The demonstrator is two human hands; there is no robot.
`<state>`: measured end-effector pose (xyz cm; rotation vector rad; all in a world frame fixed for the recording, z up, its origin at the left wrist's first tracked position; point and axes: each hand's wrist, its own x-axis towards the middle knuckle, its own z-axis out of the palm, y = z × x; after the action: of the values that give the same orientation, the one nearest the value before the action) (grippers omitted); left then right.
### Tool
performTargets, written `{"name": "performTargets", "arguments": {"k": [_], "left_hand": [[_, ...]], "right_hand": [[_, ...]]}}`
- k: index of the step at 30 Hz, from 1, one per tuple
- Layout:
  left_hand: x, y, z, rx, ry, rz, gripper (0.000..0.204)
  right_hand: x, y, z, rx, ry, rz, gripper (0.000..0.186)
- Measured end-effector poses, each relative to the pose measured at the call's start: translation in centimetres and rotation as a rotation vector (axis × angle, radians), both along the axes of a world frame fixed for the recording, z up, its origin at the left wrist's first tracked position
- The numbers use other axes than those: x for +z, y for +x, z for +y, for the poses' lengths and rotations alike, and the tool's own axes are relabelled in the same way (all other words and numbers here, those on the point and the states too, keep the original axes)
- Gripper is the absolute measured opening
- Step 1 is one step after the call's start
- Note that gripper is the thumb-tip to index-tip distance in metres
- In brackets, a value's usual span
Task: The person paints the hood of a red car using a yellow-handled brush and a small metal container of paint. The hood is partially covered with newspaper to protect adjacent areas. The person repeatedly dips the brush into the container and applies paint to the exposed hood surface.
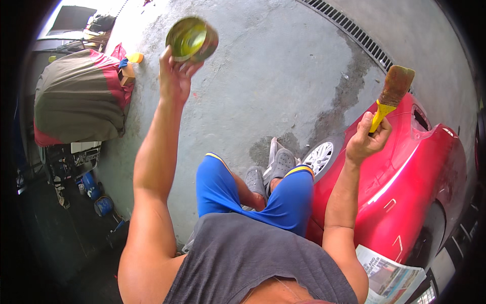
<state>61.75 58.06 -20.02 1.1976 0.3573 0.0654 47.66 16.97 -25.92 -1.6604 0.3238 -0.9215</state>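
Note:
Held up in front at the left is a round, open tin [177, 41], slightly blurred, with a shiny yellow-green inside. The fingers of my left hand [177, 76] grip its lower side, and the tin's mouth tilts toward me. At the right, my right hand [365, 139] is closed round the yellow handle of a putty knife [397, 83]. Its broad blade points up and away and is covered in brown stains or rust. Tin and putty knife are well apart. A red car body [379, 187] lies below and beyond my right hand; the blade touches nothing.
A wheel [321, 157] shows by the car, and a newspaper [390, 276] lies against the panel near me. At the left stands a covered bulky object [76, 96], with blue canisters [104, 206] below it. A drain grate [354, 28] crosses the grey floor [263, 76].

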Motion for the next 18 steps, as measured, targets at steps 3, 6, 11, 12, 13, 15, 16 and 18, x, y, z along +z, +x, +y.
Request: {"name": "performTargets", "arguments": {"k": [3,6,11,12,13,15,16,18], "left_hand": [[-2.7,7.4,-1.7,-0.135,-0.023,0.006,0.060],[-1.9,12.4,-2.7,-0.237,0.113,0.079,0.059],[2.1,15.3,-3.3,-0.314,0.223,0.186,0.060],[3.1,15.8,-2.8,-0.372,0.228,0.235,0.061],[4.1,16.5,-1.6,-0.414,0.259,0.295,0.062],[4.0,18.1,1.0,-0.368,0.288,0.324,0.062],[2.4,19.1,2.3,-0.291,0.285,0.308,0.059],[-2.8,22.8,4.9,-0.267,0.265,0.358,0.053]], "right_hand": [[-2.7,-0.3,-2.2,0.008,0.026,0.027,0.021],[-2.7,-0.2,-5.1,0.033,-0.057,0.124,0.019],[1.1,5.1,-8.1,0.095,-0.106,0.183,0.015],[1.7,7.4,-8.4,0.075,-0.153,0.225,0.015],[2.0,9.4,-8.2,0.080,-0.098,0.246,0.015],[1.2,15.4,-8.6,0.088,-0.021,0.267,0.015],[-0.7,18.7,-8.1,0.046,-0.020,0.185,0.015],[-5.7,24.7,-8.2,-0.034,-0.142,0.110,0.015]]}}
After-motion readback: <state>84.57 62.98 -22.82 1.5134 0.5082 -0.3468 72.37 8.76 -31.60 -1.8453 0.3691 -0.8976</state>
